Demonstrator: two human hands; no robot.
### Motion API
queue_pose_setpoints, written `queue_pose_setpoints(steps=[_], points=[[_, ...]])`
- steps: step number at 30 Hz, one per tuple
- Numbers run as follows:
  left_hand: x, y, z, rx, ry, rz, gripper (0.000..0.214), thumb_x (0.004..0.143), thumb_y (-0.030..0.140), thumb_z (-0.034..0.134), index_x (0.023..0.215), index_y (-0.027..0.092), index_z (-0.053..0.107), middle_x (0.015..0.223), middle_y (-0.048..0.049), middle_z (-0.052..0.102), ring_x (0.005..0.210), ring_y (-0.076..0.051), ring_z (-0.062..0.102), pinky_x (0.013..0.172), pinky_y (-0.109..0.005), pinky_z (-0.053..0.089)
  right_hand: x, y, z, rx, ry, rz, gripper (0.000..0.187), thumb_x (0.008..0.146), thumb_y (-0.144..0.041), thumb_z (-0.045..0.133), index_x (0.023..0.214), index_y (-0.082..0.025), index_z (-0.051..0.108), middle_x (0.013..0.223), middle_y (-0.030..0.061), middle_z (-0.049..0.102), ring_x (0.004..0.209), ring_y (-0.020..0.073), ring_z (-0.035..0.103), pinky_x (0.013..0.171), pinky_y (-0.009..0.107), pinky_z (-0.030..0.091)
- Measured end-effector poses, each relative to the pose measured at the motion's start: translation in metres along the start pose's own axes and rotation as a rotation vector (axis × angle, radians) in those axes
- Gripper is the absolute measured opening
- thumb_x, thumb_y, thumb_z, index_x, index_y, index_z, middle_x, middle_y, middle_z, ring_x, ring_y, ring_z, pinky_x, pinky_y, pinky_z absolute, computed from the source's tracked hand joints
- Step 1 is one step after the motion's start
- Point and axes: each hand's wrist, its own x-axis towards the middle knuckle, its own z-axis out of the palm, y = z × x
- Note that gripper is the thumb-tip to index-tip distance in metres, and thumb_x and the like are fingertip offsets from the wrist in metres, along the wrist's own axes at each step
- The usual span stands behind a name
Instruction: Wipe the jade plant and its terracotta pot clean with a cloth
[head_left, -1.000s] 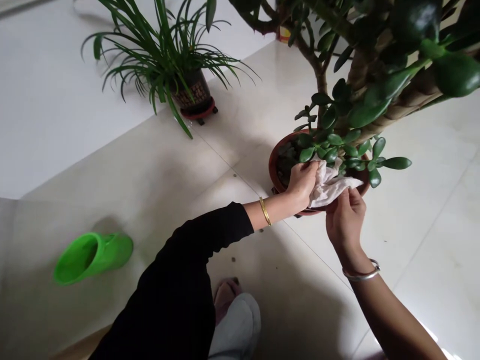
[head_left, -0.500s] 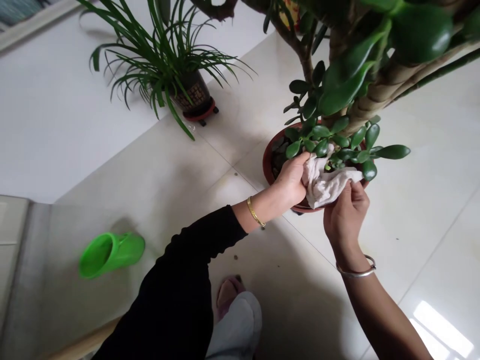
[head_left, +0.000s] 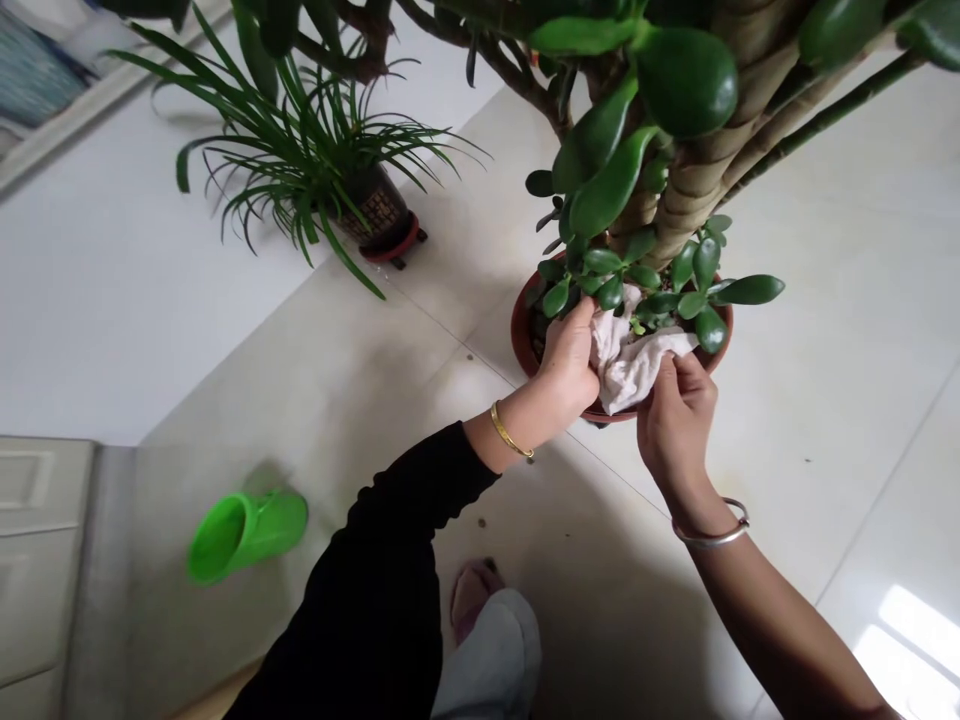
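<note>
The left hand (head_left: 566,365), its fingers (head_left: 579,325) pressed together, curls around a crumpled pale cloth (head_left: 637,368) just over the near rim of a terracotta pot (head_left: 521,340). The right hand (head_left: 677,420) pinches the cloth's other side between thumb and fingers, just under the lower leaves of a jade plant (head_left: 694,175). The pot stands on glossy floor tile (head_left: 847,400), well apart from a potted grassy plant (head_left: 307,150) and a green plastic container (head_left: 247,535).
</note>
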Motion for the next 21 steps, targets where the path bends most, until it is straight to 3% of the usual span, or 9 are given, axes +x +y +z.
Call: queue_pose_setpoints(steps=[5, 14, 21], points=[[-0.001, 0.0, -0.003, -0.017, -0.064, -0.041, 0.027, 0.091, 0.04, 0.07, 0.105, 0.018, 0.075, 0.112, -0.0075, 0.079, 0.12, -0.025, 0.07, 0.11, -0.041, 0.049, 0.002, -0.001, -0.002, -0.007, -0.002, -0.011, 0.034, 0.09, -0.054, 0.072, 0.086, -0.02, 0.072, 0.083, -0.0019, 0.067, 0.074, 0.011, 0.057, 0.072, 0.025, 0.048], [0.006, -0.001, -0.023, 0.127, -0.105, 0.169, 0.024, 0.085, 0.025, 0.075, 0.109, 0.022, 0.075, 0.106, -0.0033, 0.08, 0.116, -0.022, 0.072, 0.108, -0.037, 0.05, 0.004, -0.004, -0.002, -0.04, -0.025, -0.023, 0.033, 0.091, -0.053, 0.07, 0.085, -0.02, 0.071, 0.081, -0.0023, 0.065, 0.071, 0.0102, 0.055, 0.067, 0.024, 0.048], [-0.012, 0.007, -0.031, 0.147, -0.174, 0.114, 0.021, 0.092, 0.016, 0.068, 0.111, 0.022, 0.075, 0.11, -0.0026, 0.08, 0.125, -0.021, 0.069, 0.11, -0.036, 0.051, 0.001, -0.013, -0.002, -0.068, -0.044, -0.035, 0.033, 0.094, -0.052, 0.067, 0.083, -0.021, 0.068, 0.075, -0.0032, 0.061, 0.065, 0.0098, 0.049, 0.06, 0.022, 0.045]])
